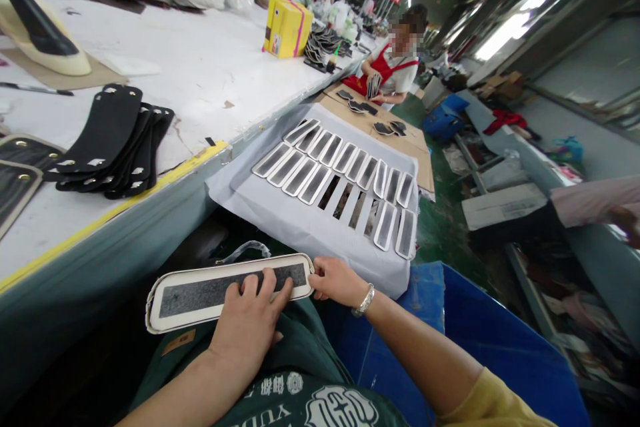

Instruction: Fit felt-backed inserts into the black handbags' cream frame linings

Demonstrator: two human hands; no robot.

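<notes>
Workbench [200, 53], left hand [250, 320] splayed on panel [193, 298], right [341, 281] pinching

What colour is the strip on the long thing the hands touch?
The strip is dark grey; the head view shows it best.

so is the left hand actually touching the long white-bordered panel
Touching. The head view shows the left hand lying over the long white-bordered panel, its fingers on the dark strip along the panel's middle.
</notes>
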